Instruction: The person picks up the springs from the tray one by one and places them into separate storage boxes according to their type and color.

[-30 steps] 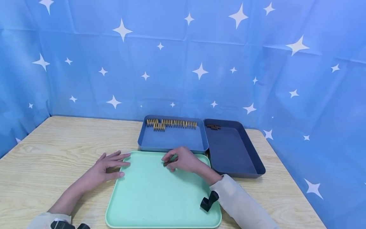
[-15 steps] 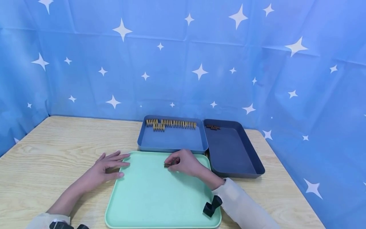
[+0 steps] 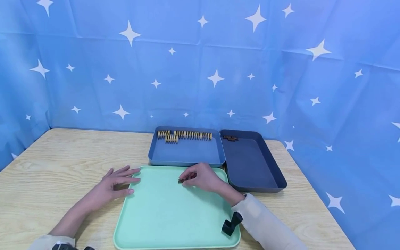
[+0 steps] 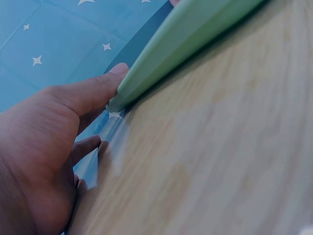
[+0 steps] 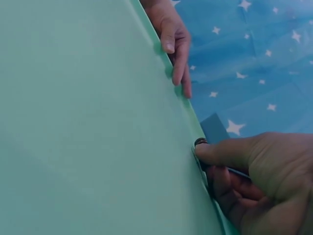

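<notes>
My right hand (image 3: 202, 176) pinches a small dark coil spring (image 3: 181, 181) between thumb and fingers, low over the far part of the mint-green tray (image 3: 165, 215). In the right wrist view, just the end of the spring (image 5: 200, 141) shows past the thumb; the rest is hidden. Fingers spread, my left hand (image 3: 110, 187) lies at the tray's left edge. Its thumb and fingertips touch the rim (image 4: 146, 63) in the left wrist view.
Behind the green tray stands a blue tray (image 3: 187, 152) with several yellow-and-black springs (image 3: 193, 134) along its back. To its right, a dark navy tray (image 3: 250, 163) bears several small brown springs (image 3: 230, 138) in its far left corner. A starry blue curtain hangs behind the table.
The right hand has turned a little and lowered slightly, still pinching the spring. The left hand has stayed at the rim. The head view has shifted slightly.
</notes>
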Demonstrator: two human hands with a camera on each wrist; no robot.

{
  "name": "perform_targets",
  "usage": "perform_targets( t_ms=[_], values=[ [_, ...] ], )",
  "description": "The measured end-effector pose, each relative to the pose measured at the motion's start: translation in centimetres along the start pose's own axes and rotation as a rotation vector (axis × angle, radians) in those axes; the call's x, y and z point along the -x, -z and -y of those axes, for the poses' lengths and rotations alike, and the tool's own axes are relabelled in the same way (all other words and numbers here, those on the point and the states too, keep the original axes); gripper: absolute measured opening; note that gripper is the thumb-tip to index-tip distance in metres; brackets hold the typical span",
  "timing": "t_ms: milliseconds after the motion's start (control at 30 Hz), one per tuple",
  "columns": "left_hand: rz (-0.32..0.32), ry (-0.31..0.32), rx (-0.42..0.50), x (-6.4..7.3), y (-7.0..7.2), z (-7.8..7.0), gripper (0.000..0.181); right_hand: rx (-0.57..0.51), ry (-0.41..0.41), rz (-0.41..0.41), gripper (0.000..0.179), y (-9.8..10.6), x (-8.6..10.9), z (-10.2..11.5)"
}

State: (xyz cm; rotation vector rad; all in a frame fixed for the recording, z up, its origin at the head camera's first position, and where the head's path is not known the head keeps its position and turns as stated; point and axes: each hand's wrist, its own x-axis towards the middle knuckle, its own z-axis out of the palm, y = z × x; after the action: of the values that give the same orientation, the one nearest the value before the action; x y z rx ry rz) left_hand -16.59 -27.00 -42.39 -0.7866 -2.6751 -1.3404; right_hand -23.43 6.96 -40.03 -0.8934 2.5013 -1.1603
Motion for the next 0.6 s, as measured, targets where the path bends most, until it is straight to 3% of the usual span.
perform_targets(
  t_ms=[600],
  values=[
    [-0.009,-0.01,-0.006,0.0,0.0,0.0,0.034,-0.021,0.054,0.027,0.014,1.1,0.2,1.0]
  ],
)
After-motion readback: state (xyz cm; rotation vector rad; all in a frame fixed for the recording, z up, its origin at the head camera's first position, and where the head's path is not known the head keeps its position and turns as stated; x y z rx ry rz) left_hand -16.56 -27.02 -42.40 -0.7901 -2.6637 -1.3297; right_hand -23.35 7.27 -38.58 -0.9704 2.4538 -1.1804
